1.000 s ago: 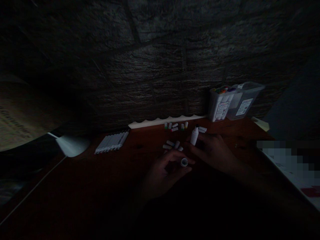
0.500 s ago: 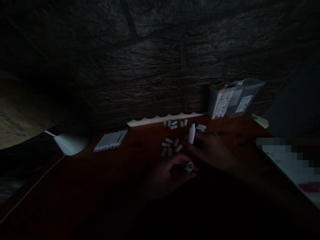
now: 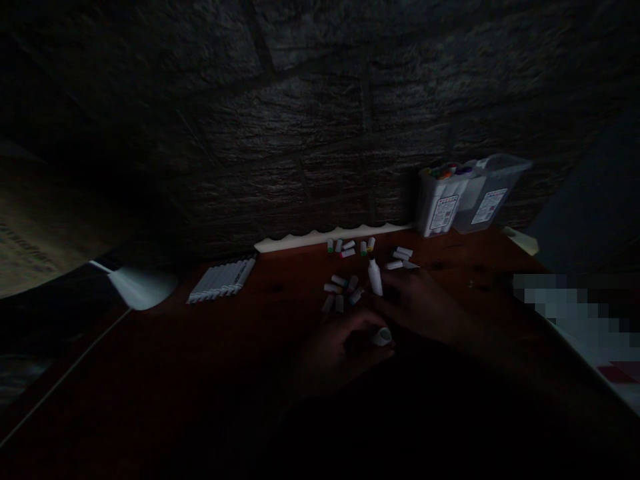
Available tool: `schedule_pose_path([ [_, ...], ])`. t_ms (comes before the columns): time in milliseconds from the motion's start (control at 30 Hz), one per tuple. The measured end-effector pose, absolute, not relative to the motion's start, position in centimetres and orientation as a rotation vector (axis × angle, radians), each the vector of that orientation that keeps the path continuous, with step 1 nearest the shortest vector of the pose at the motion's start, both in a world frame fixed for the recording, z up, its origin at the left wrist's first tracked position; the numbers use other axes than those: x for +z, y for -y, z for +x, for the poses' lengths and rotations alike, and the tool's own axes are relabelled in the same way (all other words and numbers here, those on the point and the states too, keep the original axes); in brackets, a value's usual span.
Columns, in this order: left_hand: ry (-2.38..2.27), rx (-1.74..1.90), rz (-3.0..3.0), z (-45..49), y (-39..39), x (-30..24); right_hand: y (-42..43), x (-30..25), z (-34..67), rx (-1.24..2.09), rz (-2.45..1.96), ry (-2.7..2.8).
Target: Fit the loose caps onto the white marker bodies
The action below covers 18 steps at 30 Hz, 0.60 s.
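Between the fingers of my left hand is a white marker cap, its round open end facing up toward me. My right hand grips an uncapped white marker, held nearly upright with its dark tip at the top. Just beyond my left hand lie several loose caps on the dark wooden table. Farther back, another group of loose caps with coloured ends rests near the wall, and a few more white caps lie behind my right hand. The light is very dim.
A row of white markers lies at the left, near a white lamp shade with a cord. Clear plastic boxes, one filled with markers, stand against the stone wall. A scalloped white strip runs along the wall's foot.
The marker in my right hand has shifted slightly left and now leans left. The cap in my left hand has turned a little and moved slightly right.
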State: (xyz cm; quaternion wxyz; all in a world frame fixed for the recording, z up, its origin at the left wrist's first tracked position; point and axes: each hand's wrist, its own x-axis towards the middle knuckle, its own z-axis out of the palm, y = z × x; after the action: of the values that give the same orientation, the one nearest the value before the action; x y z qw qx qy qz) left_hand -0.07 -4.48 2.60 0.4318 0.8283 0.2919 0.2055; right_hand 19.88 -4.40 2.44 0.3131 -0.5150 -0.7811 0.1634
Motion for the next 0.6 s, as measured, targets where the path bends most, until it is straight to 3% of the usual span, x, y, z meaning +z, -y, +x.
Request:
schedule_pose_path([
  [267,-0.651,0.336,2.272,0.0,4.2,2.3,5.1,1.5,19.3,0.564,-1.325,2.348],
  [600,-0.659,0.415,2.176,-0.3,4.0,2.5,4.6,1.2,19.5,0.664,-1.249,2.268],
])
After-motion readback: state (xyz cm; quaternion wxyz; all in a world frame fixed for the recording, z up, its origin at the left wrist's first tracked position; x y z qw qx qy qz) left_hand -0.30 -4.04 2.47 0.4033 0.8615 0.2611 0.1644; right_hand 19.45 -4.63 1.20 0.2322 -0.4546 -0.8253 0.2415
